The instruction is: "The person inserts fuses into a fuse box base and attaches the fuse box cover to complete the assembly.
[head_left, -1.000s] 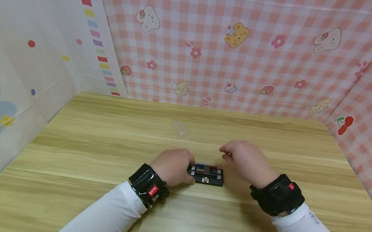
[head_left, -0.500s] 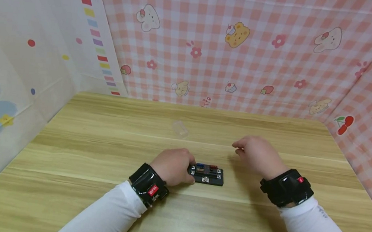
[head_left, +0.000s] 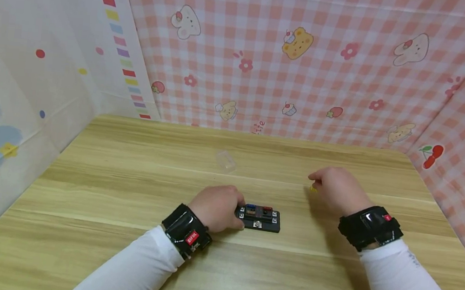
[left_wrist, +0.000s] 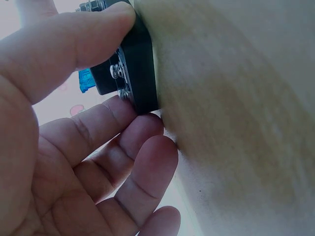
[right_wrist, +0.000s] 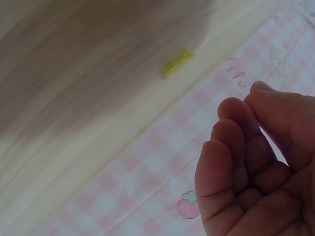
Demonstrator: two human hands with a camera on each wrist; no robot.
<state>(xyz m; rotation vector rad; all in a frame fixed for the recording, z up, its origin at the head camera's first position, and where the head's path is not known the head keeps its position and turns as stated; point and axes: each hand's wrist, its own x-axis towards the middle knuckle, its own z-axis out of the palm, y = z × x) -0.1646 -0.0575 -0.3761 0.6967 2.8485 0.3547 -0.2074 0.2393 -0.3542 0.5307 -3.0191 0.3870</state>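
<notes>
My left hand (head_left: 215,208) grips the left end of a black fuse block (head_left: 259,225) lying on the table. In the left wrist view the thumb presses one side of the block (left_wrist: 140,64) and fingers bear on the other. A blue fuse (head_left: 251,207) and a red fuse (head_left: 267,209) sit in its slots, with a brownish one in front of the blue. To the right, my right hand (head_left: 339,188) hovers with loosely bent fingers and holds nothing. A small yellow fuse (right_wrist: 177,63) lies on the table near its fingertips, blurred in the right wrist view.
A clear plastic cover (head_left: 225,161) lies on the wooden table (head_left: 151,156), behind the fuse block. Patterned cloth (head_left: 260,73) hangs along the table's back, left and right sides.
My right hand has moved right and slightly farther back, away from the fuse block. The yellow fuse now shows below its fingers. My left hand and the block have stayed in place.
</notes>
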